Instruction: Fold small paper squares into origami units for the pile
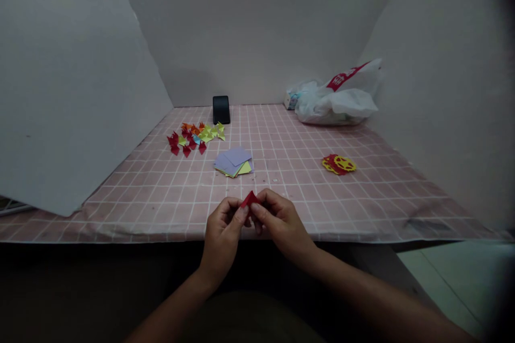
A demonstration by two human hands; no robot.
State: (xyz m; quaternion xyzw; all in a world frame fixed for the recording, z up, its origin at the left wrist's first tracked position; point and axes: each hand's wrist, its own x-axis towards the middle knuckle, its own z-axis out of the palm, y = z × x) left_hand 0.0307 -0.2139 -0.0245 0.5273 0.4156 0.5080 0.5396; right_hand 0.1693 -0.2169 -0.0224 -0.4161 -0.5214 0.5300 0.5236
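Between both hands, just above the table's front edge, is a small piece of folded red paper (251,199) with a pointed top. My left hand (223,229) pinches its left side with thumb and fingers. On the other side my right hand (281,221) grips it, thumb laid on the near face. The lower part of the paper is hidden by my fingers. Just beyond the hands lies a loose stack of square paper sheets (237,157), lilac on top with yellow and green edges showing. Farther left sits a group of small folded paper figures (195,136) in red, orange, yellow and blue.
A pink checked cloth (281,144) covers the table. A black phone (221,110) stands upright at the back. Back right is a white plastic bag (338,102) beside a small box (290,99). Red and yellow cut-out discs (339,164) lie at right. Pale panels (261,27) enclose the table.
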